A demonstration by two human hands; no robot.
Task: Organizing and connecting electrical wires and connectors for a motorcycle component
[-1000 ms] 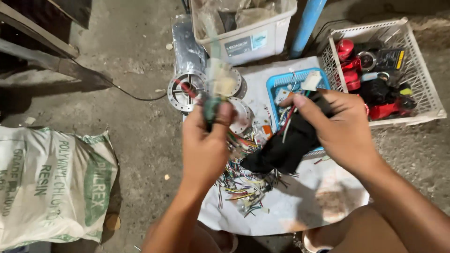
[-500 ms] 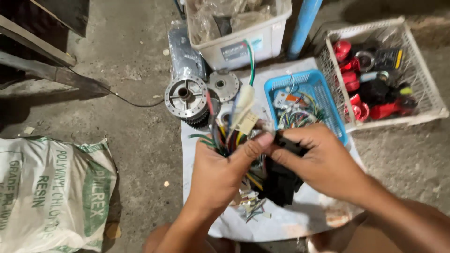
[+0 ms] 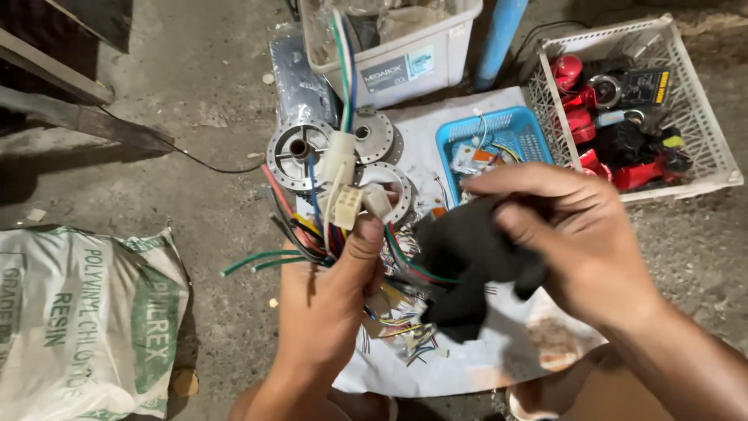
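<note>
The left hand [image 3: 323, 300] pinches a wire bundle [image 3: 312, 226] upright, so its plugs [image 3: 343, 191] show; the right hand [image 3: 580, 234] clamps the black sleeve [image 3: 467, 265].

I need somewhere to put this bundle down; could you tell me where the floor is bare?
Bare concrete floor lies between the wooden plank, the metal discs and the white sack. The white sheet is crowded with wire scraps, and the blue tray and white basket are full.

Rough grey concrete floor [image 3: 179, 70] under dim light; a woven white printed sack [image 3: 78, 320] lies at left, weathered wooden planks [image 3: 70, 109] beyond, a blue pipe [image 3: 499, 35] upright.
</note>
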